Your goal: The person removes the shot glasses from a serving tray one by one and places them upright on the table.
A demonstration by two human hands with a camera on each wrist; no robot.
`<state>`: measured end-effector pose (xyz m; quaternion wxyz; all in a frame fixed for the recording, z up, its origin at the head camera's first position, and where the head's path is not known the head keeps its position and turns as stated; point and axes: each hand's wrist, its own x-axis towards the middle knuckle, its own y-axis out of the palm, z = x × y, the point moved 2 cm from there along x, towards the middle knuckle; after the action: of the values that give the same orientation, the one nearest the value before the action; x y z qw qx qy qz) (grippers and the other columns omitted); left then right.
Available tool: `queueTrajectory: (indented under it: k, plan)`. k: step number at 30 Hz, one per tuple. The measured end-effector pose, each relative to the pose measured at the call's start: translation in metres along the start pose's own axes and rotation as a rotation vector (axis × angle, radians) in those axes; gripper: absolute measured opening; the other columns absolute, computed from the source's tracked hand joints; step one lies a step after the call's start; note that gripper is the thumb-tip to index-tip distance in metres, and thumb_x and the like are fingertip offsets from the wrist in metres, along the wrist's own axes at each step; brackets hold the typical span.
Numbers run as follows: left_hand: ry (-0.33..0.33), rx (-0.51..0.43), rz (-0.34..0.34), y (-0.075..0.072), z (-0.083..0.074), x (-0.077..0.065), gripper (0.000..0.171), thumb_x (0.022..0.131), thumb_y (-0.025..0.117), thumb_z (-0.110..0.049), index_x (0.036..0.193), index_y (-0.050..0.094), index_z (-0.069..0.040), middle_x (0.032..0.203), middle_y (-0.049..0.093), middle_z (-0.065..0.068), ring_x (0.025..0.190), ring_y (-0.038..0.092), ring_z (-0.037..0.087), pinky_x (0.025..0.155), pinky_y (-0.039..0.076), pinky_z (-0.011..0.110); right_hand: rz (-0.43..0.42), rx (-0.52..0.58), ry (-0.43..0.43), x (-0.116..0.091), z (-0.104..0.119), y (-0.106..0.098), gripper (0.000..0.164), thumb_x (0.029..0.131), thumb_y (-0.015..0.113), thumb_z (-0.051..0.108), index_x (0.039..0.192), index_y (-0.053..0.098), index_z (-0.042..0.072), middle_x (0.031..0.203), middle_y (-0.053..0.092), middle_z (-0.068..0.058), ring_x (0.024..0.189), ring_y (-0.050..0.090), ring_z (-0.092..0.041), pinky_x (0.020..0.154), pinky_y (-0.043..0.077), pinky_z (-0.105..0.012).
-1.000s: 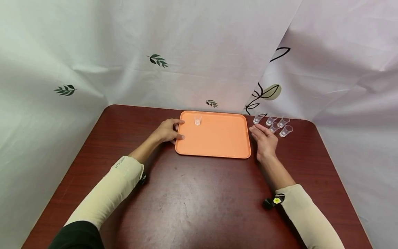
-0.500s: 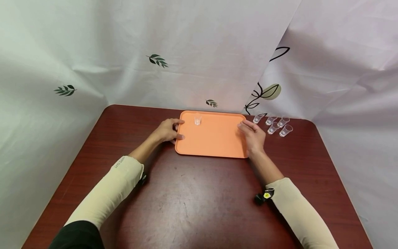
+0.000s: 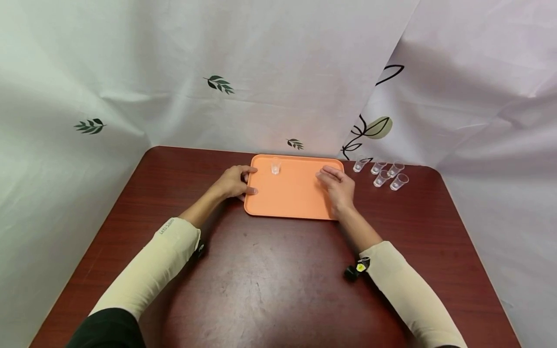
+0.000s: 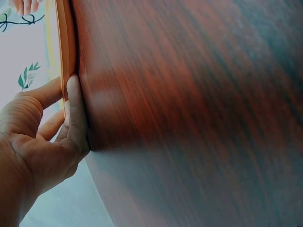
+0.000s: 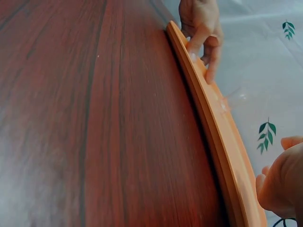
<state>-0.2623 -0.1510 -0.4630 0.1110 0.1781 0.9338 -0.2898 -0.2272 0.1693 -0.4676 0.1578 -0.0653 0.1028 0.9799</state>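
An orange tray (image 3: 296, 212) lies near the back edge of the table. My left hand (image 3: 232, 183) grips its left edge; in the left wrist view that hand (image 4: 47, 137) has fingers on both sides of the rim (image 4: 67, 42). One small clear plastic cup (image 3: 275, 166) stands upright on the tray's back left part. Over the tray's right part is my right hand (image 3: 339, 188), its fingers fairly straight and pointing left. No object shows in it, though its palm side is hidden from the head. The right wrist view catches only part of this hand (image 5: 284, 182).
Several more clear cups (image 3: 381, 179) are grouped on the table right of the tray. The dark red-brown wooden table (image 3: 270, 285) extends toward me. Behind it hangs a pale cloth (image 3: 270, 72) with leaf prints, close to the tray's back edge.
My right hand has moved left, from beside the cup group to above the tray's right part. The left hand, tray and cups stay practically where they were.
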Motion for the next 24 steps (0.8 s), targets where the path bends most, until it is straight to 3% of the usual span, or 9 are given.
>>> queueTrajectory:
  k: [5, 13, 24]
  plan:
    - [0.001, -0.007, 0.001, -0.001, 0.0, 0.0, 0.081, 0.094, 0.09, 0.0, 0.166, 0.055, -0.005, 0.114, 0.048, 0.014, 0.073, 0.067, 0.017, 0.063, 0.072, 0.034, 0.02, -0.008, 0.006, -0.001, -0.001, 0.011, 0.047, 0.097, 0.084, 0.0, 0.141, 0.071, -0.01, 0.111, 0.084, -0.001, 0.09, 0.078, 0.001, 0.088, 0.066, -0.017]
    - [0.012, 0.0, 0.004, 0.0, 0.0, 0.0, 0.08, 0.095, 0.09, -0.001, 0.167, 0.054, -0.005, 0.114, 0.048, 0.014, 0.072, 0.066, 0.017, 0.061, 0.072, 0.033, 0.054, -0.022, 0.01, -0.003, -0.007, 0.026, 0.046, 0.098, 0.083, -0.001, 0.142, 0.072, -0.008, 0.145, 0.072, -0.03, 0.094, 0.078, 0.001, 0.088, 0.066, -0.015]
    - [0.002, -0.002, 0.002, 0.0, 0.0, 0.001, 0.08, 0.094, 0.091, -0.001, 0.166, 0.055, -0.006, 0.114, 0.048, 0.014, 0.072, 0.066, 0.017, 0.061, 0.071, 0.033, 0.126, -0.058, 0.015, -0.007, -0.016, 0.045, 0.046, 0.098, 0.083, -0.001, 0.142, 0.072, -0.009, 0.144, 0.073, -0.031, 0.094, 0.077, 0.001, 0.088, 0.066, -0.016]
